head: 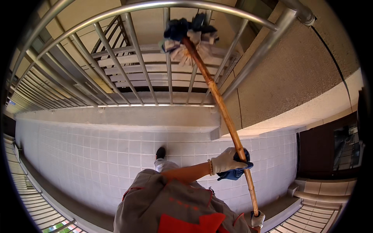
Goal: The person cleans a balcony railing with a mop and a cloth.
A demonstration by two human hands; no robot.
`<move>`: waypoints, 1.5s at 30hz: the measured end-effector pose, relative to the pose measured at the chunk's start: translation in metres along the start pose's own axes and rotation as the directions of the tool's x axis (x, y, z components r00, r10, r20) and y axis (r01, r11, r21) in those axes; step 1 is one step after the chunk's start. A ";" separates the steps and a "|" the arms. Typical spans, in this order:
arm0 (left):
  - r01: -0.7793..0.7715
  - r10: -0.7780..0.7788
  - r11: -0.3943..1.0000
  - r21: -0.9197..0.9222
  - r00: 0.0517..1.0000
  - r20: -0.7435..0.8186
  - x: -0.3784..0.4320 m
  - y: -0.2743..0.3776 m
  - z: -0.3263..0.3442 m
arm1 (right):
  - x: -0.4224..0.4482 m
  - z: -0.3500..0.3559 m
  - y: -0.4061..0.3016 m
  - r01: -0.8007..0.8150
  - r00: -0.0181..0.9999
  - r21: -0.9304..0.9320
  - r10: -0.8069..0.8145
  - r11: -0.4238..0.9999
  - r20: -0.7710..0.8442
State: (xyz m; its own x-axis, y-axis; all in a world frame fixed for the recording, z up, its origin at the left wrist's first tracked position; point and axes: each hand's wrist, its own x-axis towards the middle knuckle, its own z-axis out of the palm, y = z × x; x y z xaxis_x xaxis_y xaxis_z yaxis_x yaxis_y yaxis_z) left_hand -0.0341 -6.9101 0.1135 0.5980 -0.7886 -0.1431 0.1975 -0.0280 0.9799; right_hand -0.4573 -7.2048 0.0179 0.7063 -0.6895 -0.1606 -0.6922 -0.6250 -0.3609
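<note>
A long bamboo pole (224,113) slants up and to the left across the view. At its far end is a bundle of cloth strips (201,43), dark blue and pale, like a rag mop head. The bundle overlaps the upright bars of a metal railing (140,58); whether it touches them I cannot tell. My left hand (230,163), in a white and blue work glove, grips the pole below its middle. Near the lower end, my right hand (258,218) holds the pole in a similar glove, partly cut off by the picture's lower edge.
Pale square tiles cover the walkway floor (116,151). A concrete wall (285,75) rises at the right, with a dark door (317,154) beyond it. Behind the railing are horizontal slats (131,70). A second railing (35,201) runs along the lower left.
</note>
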 end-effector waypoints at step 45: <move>-0.289 0.391 0.918 0.272 0.774 -0.498 -0.061 -0.019 -0.054 | 0.073 0.079 -0.098 0.143 0.986 0.071 -0.148 0.987 0.073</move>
State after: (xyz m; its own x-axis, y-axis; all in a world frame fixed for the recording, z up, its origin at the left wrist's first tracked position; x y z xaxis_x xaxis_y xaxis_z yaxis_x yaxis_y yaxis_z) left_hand -0.0324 -6.8285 0.0962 0.9269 -0.3153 0.2035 -0.2027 0.0355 0.9786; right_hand -0.3261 -7.1651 -0.0310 0.8099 -0.5609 -0.1717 -0.5718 -0.6896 -0.4444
